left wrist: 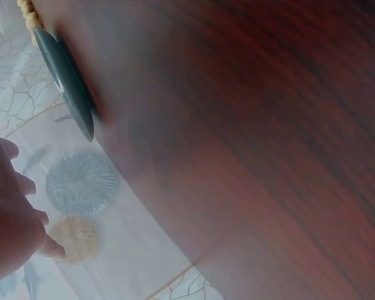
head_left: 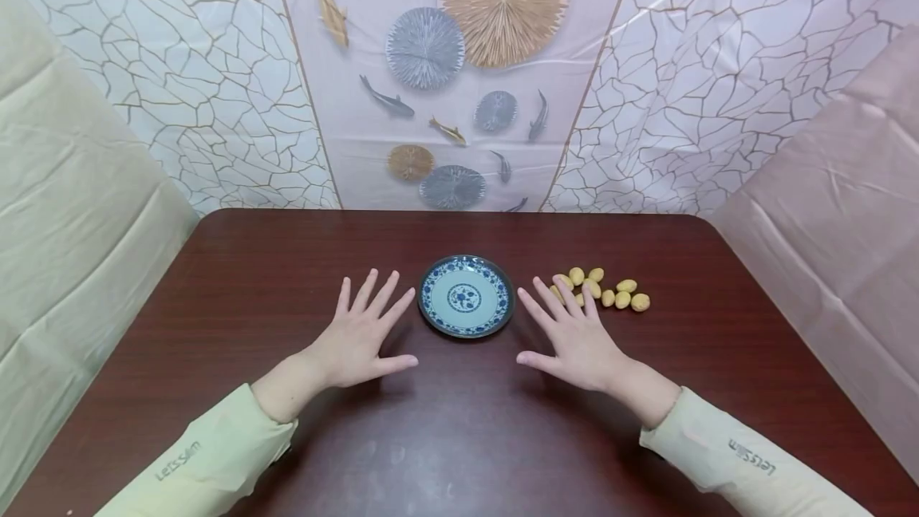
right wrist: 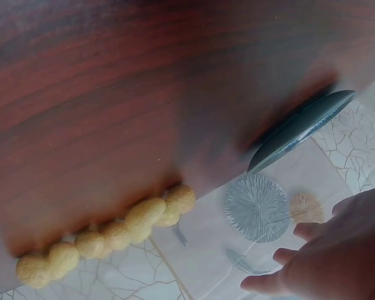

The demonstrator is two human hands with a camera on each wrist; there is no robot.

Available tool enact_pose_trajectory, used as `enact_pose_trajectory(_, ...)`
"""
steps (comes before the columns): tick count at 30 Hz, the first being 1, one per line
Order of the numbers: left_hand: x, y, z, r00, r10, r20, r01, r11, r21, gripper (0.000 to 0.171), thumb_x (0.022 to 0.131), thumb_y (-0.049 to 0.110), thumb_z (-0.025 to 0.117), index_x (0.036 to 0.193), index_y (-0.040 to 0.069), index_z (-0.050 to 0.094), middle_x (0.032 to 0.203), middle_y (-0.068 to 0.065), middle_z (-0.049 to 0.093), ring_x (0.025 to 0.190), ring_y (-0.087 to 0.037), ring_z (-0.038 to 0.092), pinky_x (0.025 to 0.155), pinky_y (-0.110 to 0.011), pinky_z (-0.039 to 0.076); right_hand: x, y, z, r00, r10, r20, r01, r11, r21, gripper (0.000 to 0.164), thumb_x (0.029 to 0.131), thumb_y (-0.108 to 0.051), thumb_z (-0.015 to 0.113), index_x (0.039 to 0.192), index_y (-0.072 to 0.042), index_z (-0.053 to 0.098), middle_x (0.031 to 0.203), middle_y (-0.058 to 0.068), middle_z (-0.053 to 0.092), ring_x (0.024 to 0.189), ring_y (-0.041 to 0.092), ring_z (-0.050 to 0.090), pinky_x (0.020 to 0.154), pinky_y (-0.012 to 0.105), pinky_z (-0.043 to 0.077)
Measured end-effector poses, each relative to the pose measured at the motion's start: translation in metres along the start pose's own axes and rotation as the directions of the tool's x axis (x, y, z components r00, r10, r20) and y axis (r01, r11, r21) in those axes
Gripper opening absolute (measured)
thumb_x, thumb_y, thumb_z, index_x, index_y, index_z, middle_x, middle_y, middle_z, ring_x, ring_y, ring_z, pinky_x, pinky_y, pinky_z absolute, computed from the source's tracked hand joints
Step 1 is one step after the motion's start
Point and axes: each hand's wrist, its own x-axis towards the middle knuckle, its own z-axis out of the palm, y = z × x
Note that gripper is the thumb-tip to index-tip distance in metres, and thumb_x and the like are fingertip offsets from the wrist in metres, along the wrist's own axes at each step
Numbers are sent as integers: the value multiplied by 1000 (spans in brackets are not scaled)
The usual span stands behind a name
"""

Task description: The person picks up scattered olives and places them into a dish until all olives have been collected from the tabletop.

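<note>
A round plate (head_left: 467, 297) with a blue floral pattern and a dark rim lies on the table between the two hands. My left hand (head_left: 362, 337) is spread just left of it, fingers straight, holding nothing. On the other side, my right hand (head_left: 577, 337) is spread the same way, also holding nothing. Several small yellowish, rounded, potato-like pieces (head_left: 623, 299) lie beyond and to the right of the right hand, whose fingers partly hide some. In the right wrist view the plate (right wrist: 300, 131) shows edge-on, with the yellow pieces (right wrist: 144, 219) in a row beside it.
The dark red-brown wooden table (head_left: 459, 429) has rounded far corners. Behind it hangs a patterned cloth (head_left: 459, 102) with fish and round motifs, and pale cloth walls (head_left: 826, 206) stand at both sides.
</note>
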Motion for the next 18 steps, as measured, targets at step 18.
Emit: enact_pose_trajectory(18,9,-5,4,999,-49,-7,48,998,-30,90,79,63,58,149,14,26,155,-18,17,142,-45,5,107,-75,-2,6,6,-3,1000,14,-21,-14,1000,8,85,82,-55,61,149,-16,26,154,14,22,141,41,14,111,70,6)
